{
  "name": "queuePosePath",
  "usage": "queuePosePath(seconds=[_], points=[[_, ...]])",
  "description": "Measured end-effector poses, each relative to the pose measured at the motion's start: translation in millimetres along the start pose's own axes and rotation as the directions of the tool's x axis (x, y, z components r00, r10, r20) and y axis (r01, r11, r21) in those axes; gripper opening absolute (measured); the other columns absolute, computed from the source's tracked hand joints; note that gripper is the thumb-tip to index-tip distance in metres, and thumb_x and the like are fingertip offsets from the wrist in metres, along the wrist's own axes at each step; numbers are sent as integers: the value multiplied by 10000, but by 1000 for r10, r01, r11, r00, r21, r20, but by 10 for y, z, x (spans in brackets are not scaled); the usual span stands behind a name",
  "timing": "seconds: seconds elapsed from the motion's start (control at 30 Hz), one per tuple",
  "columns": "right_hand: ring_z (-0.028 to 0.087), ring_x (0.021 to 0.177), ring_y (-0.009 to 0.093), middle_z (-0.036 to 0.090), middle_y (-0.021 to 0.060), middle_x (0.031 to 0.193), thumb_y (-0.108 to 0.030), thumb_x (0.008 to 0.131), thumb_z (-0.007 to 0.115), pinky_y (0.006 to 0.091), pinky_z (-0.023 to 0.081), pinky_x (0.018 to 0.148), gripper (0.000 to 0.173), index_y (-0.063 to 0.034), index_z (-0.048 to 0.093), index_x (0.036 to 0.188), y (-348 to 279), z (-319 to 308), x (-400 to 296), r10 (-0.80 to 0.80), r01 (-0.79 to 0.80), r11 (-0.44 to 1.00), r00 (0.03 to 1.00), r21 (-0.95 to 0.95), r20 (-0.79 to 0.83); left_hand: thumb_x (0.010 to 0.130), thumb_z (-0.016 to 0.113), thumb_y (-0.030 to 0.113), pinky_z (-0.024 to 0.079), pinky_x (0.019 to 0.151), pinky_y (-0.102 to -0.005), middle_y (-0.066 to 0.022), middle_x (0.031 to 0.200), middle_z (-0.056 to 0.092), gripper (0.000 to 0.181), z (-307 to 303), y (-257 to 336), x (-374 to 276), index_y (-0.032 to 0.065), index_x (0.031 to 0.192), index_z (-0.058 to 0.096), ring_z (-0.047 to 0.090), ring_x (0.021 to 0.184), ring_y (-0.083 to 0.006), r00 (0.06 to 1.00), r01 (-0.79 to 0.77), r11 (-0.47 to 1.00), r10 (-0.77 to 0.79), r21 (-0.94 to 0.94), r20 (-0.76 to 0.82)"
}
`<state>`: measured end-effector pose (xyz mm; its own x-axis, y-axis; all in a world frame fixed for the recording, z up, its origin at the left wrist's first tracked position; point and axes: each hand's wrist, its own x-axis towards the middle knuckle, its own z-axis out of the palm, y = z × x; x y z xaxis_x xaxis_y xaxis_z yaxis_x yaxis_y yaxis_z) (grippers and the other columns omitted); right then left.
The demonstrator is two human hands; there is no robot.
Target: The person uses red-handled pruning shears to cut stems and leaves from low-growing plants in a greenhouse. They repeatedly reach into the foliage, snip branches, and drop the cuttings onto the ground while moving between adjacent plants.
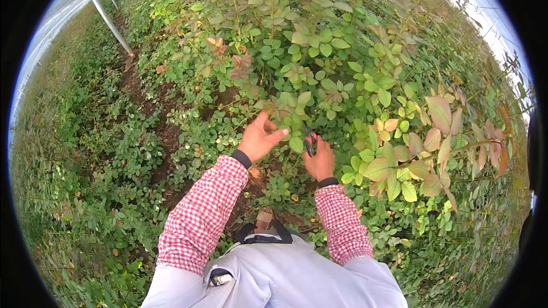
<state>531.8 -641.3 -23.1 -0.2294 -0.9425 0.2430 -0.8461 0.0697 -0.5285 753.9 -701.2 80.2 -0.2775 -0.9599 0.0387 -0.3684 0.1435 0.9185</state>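
Before me stand dense rose bushes (329, 47) with green and reddish leaves. My right hand (320, 160) is closed around the handles of pruning shears (310, 140), red and black, whose dark blades point up into the foliage. To their left, my left hand (260, 137) is held with thumb and fingers apart, beside a leafy rose shoot (293, 115). Some of its leaves hang in front of the gap between the two hands. Whether the left fingertips touch the shoot cannot be made out. The blade tips are partly hidden by leaves.
A long reddish rose stem (460, 149) leans in from the right at arm height. On the left, a strip of bare soil (169, 137) runs between low plants towards a slanting metal post (107, 15). Below my hands, a foot (264, 218) shows on the ground.
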Motion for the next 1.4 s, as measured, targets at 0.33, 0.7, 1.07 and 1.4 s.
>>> queuePosePath(seconds=[0.33, 0.7, 1.07, 1.4], points=[[541, 1075, 431, 552, 220, 1183, -346, 773, 677, 537, 412, 911, 709, -21, 462, 1365, 263, 97, 94, 427, -433, 901, 897, 28, 117, 910, 665, 209, 509, 710, -384, -142, 887, 682, 221, 158, -31, 101, 12, 1007, 681, 635, 765, -300, 977, -211, 975, 212, -75, -2], [518, 1082, 445, 531, 239, 1192, -370, 784, 719, 544, 409, 921, 777, -7, 423, 1403, 185, 202, 611, 308, -259, 930, 937, -261, 167, 783, 633, -28, 527, 817, -397, -134, 1097, 648, 335, 53, 119, -41, 48, 1109, 658, 644, 952, -324, 924, -281, 960, 273, -10, 269], [493, 1058, 387, 509, 167, 1222, -405, 795, 716, 530, 360, 926, 729, -21, 485, 1371, 172, 279, 142, 227, -85, 882, 939, -463, 259, 834, 719, 211, 526, 809, -427, -156, 1182, 567, 605, 336, 343, 1181, 119, 1388, 494, 627, 901, -287, 838, -498, 834, 393, 236, 379], [600, 1028, 393, 669, 183, 1026, -331, 784, 751, 547, 451, 896, 612, -68, 506, 1279, 512, 356, 39, 311, -332, 940, 928, 74, 205, 623, 771, 73, 510, 766, -458, -121, 1034, 602, 385, 1241, 12, 1346, 37, 996, 679, 606, 951, -360, 688, -632, 743, 407, 221, 602]])
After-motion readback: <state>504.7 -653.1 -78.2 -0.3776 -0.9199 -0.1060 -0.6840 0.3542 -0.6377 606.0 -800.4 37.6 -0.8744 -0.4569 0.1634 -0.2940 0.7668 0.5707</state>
